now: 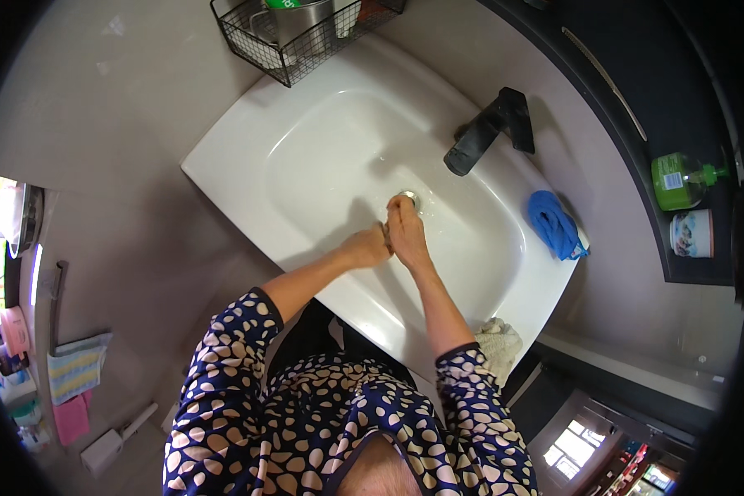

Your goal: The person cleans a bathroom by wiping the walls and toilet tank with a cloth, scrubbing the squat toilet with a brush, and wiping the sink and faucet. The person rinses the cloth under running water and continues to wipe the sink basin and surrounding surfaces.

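Note:
Both of my hands meet over the basin of a white washbasin [223, 178], close to the metal drain [410, 198]. My left hand [365, 250] is closed, its fingertips against the heel of the other hand. With its fingers curled down and pressed together, my right hand [407, 236] sits just in front of the drain. Something small and darkish may show between the hands, but I cannot make it out. A black faucet [479, 136] stands at the far right of the basin, apart from both hands. No running water is visible.
A folded blue cloth [552, 223] lies on the right rim. A pale cloth [498, 343] hangs near my right forearm. The far left corner has a black wire basket [264, 51] with a metal mug [304, 23]. A green soap bottle [676, 182] stands on the dark right-hand shelf.

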